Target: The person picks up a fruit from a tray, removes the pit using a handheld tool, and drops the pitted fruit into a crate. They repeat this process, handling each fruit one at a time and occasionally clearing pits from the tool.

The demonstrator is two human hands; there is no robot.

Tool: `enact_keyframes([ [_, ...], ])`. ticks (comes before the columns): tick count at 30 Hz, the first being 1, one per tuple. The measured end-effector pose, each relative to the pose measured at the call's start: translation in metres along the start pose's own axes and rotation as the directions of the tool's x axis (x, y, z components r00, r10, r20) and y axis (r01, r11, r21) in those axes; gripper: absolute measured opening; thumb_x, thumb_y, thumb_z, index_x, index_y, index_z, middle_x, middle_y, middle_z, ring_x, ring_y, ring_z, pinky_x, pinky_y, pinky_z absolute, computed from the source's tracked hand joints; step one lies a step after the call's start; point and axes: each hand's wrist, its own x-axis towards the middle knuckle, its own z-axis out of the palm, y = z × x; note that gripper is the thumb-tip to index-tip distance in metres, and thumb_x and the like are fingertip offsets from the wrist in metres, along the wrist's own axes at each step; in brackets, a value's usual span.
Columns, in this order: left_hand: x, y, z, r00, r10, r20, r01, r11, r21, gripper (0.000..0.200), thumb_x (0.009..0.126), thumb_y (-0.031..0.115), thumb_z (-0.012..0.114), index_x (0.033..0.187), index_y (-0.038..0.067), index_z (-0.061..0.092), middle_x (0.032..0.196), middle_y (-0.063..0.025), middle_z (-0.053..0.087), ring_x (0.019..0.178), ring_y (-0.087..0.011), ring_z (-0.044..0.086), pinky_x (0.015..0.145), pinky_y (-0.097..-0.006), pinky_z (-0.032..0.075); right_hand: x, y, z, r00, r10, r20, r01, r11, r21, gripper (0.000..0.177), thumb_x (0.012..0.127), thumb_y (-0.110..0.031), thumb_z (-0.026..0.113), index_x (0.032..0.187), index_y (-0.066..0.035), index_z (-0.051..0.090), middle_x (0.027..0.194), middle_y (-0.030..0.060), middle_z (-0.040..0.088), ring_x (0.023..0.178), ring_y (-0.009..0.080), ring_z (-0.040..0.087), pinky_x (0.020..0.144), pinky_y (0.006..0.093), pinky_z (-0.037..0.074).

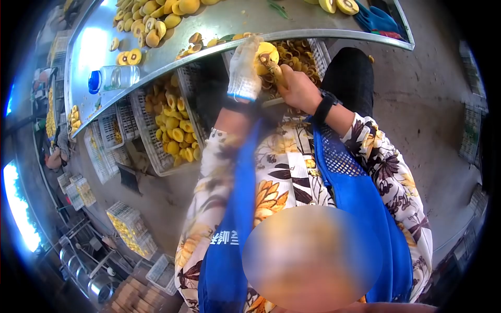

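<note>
My left hand (244, 69), in a white knitted glove, is closed around a yellow peach half (268, 51) at the table's front edge. My right hand (301, 89) is bare and grips a small pitting tool (278, 77) by its handle. The tool's tip meets the peach half near its brown centre; its exact shape is hard to make out. Below both hands, a crate holds brownish peach pits and scraps (298, 56). Left of my gloved hand, a white crate (152, 136) contains many yellow peach halves (177, 128).
On the metal table (172, 49) lie a peach pile (151, 15), a clear bottle (119, 78) with a blue cap, and a blue cloth-like item (376, 20) at the right. Stacked crates (128, 227) stand on the floor at left. My dark-clad leg (348, 78) is beside the scrap crate.
</note>
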Motion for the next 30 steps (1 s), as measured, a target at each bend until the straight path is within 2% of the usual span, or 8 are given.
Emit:
enact_keyframes([
  [7, 0.007, 0.0, 0.006, 0.997, 0.065, -0.043, -0.066, 0.998, -0.008, 0.02, 0.087, 0.019, 0.054, 0.095, 0.002, 0.061, 0.087, -0.0084, 0.059, 0.073, -0.0143, 0.057, 0.057, -0.0246, 0.047, 0.003, 0.007, 0.016, 0.997, 0.043, -0.062, -0.04, 0.998, 0.058, 0.018, 0.077, -0.005, 0.053, 0.091, 0.0, 0.041, 0.072, 0.0257, 0.057, 0.073, 0.0442, 0.056, 0.063, 0.0502, 0.043],
  [11, -0.002, 0.003, 0.021, 0.981, 0.144, -0.133, -0.136, 0.989, 0.064, 0.014, 0.086, 0.014, 0.056, 0.089, 0.001, 0.061, 0.08, -0.0057, 0.059, 0.067, -0.0125, 0.057, 0.056, -0.0238, 0.048, -0.005, -0.01, 0.03, 0.988, 0.088, -0.127, -0.07, 0.988, 0.141, 0.019, 0.079, -0.007, 0.051, 0.094, 0.002, 0.045, 0.071, 0.0239, 0.058, 0.075, 0.0426, 0.058, 0.067, 0.0445, 0.047],
  [12, -0.002, 0.003, 0.021, 0.975, 0.162, -0.152, -0.152, 0.986, 0.071, 0.012, 0.085, 0.012, 0.057, 0.087, 0.0, 0.061, 0.078, -0.0049, 0.059, 0.065, -0.0123, 0.057, 0.056, -0.0239, 0.049, -0.004, -0.016, 0.033, 0.981, 0.139, -0.132, -0.111, 0.973, 0.204, 0.017, 0.079, -0.007, 0.049, 0.094, 0.002, 0.047, 0.065, 0.0182, 0.057, 0.06, 0.0337, 0.06, 0.058, 0.0391, 0.048],
  [15, 0.002, -0.007, 0.012, 0.974, 0.208, -0.09, -0.203, 0.977, 0.062, 0.012, 0.085, 0.011, 0.058, 0.084, 0.0, 0.061, 0.078, -0.0044, 0.06, 0.066, -0.0111, 0.057, 0.056, -0.0236, 0.049, -0.007, -0.041, 0.008, 0.908, 0.333, 0.256, -0.419, 0.743, 0.521, 0.014, 0.08, -0.007, 0.049, 0.092, 0.001, 0.047, 0.06, 0.01, 0.054, 0.046, 0.0204, 0.054, 0.044, 0.0328, 0.045],
  [20, 0.008, 0.001, -0.004, 0.974, -0.193, 0.116, 0.2, 0.979, -0.048, 0.036, 0.092, 0.037, 0.05, 0.092, 0.001, 0.056, 0.073, -0.0111, 0.057, 0.061, -0.0218, 0.056, 0.053, -0.0313, 0.048, -0.007, -0.038, 0.007, 0.884, 0.318, 0.343, -0.463, 0.698, 0.546, 0.012, 0.083, -0.01, 0.048, 0.091, -0.001, 0.047, 0.058, 0.004, 0.05, 0.041, 0.0116, 0.048, 0.037, 0.0265, 0.039],
  [24, 0.005, 0.001, -0.006, 0.991, -0.119, 0.058, 0.121, 0.992, -0.042, 0.034, 0.092, 0.033, 0.053, 0.09, -0.001, 0.057, 0.076, -0.0105, 0.059, 0.063, -0.02, 0.059, 0.054, -0.0301, 0.049, -0.004, -0.027, 0.012, 0.848, 0.34, 0.407, -0.525, 0.645, 0.555, 0.012, 0.084, -0.012, 0.049, 0.091, -0.002, 0.047, 0.058, 0.0035, 0.05, 0.041, 0.0113, 0.047, 0.037, 0.0269, 0.039],
  [27, -0.005, 0.003, 0.0, 0.99, 0.134, 0.043, -0.136, 0.99, 0.028, 0.032, 0.092, 0.03, 0.054, 0.09, -0.001, 0.059, 0.077, -0.0104, 0.061, 0.064, -0.0189, 0.06, 0.055, -0.029, 0.05, -0.005, -0.029, 0.011, 0.889, 0.296, 0.351, -0.45, 0.708, 0.544, 0.017, 0.082, -0.012, 0.051, 0.096, -0.002, 0.048, 0.059, 0.004, 0.052, 0.042, 0.0119, 0.048, 0.038, 0.0266, 0.04],
  [30, -0.009, 0.01, -0.002, 0.988, 0.141, 0.064, -0.142, 0.99, 0.01, 0.031, 0.092, 0.03, 0.053, 0.09, -0.001, 0.059, 0.077, -0.0106, 0.062, 0.064, -0.0192, 0.06, 0.056, -0.0288, 0.051, -0.004, -0.007, 0.036, 0.999, 0.008, -0.031, 0.002, 0.948, 0.318, 0.023, 0.081, -0.011, 0.052, 0.101, -0.001, 0.048, 0.062, 0.004, 0.053, 0.041, 0.012, 0.047, 0.038, 0.0253, 0.039],
])
